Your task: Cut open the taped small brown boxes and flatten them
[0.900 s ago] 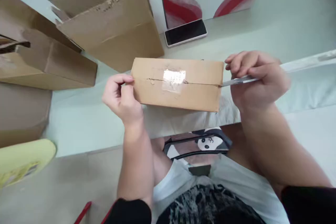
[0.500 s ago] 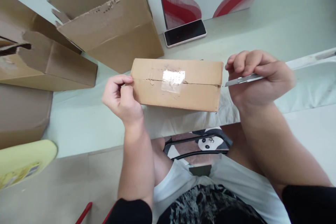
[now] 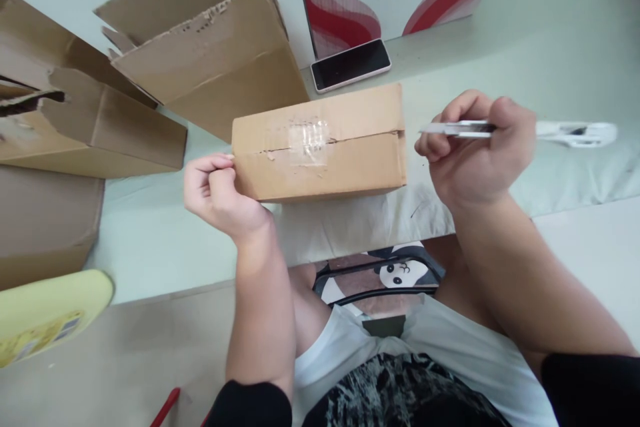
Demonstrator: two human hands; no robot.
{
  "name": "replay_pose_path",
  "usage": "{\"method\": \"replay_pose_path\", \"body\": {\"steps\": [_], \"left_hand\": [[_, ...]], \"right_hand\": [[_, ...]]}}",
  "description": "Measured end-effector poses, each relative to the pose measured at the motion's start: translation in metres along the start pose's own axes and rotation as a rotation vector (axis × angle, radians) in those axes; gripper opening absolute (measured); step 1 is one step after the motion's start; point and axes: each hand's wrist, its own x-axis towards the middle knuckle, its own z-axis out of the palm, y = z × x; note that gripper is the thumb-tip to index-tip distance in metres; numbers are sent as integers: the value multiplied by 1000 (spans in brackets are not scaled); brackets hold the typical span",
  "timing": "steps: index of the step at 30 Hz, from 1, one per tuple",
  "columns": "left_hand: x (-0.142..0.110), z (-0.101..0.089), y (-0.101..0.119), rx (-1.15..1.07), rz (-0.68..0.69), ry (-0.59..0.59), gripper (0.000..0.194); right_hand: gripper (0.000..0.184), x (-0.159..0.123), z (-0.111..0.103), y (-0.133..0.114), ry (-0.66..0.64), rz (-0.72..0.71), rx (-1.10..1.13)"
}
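- One closed brown box (image 3: pixel 280 170) sits at the middle of the view, on the near part of the pale green cloth (image 3: pixel 155 233); one seam runs along its top, with one patch of clear tape (image 3: pixel 309 142) across it and a dark gap in the seam toward three o'clock.
- One left hand (image 3: pixel 220 193), at nine o'clock of that box: fingers curled, the forefinger's tip touching the box's end (whether thumb and finger pinch it, I cannot tell).
- One right hand (image 3: pixel 475 147), at three o'clock, apart from the box: thumb and fingers clamped on one white utility knife (image 3: pixel 557 131), its tip pointing to nine o'clock, near the box but not touching.
- One phone (image 3: pixel 351 65), dark screen up, at one o'clock.
- One red-and-white carton (image 3: pixel 395 3), just beyond the phone.
- Two open brown cartons, one (image 3: pixel 220 63) at ten o'clock and one (image 3: pixel 125 123) at nine.
- One panda print (image 3: pixel 403 273), below the cloth's edge at five o'clock.
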Motion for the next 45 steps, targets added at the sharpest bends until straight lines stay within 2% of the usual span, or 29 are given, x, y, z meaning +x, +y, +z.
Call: {"method": "replay_pose_path", "body": {"steps": [4,15,25,39,45], "left_hand": [[2,1,0,6,-47,-10,3],[1,1,1,6,-46,-52,3],[-1,-4,-6,53,-4,-123,13],[0,-3,-8,123,17,-121,11],[-1,-3,-6,82,8,-121,12]], "right_hand": [[24,-2,0,2,-13,35,3],[33,-3,-5,5,-79,-1,-11],[31,-5,3,-1,27,16,-35],[29,-4,3,1,61,35,-31],[31,-3,3,2,58,45,-32]]}}
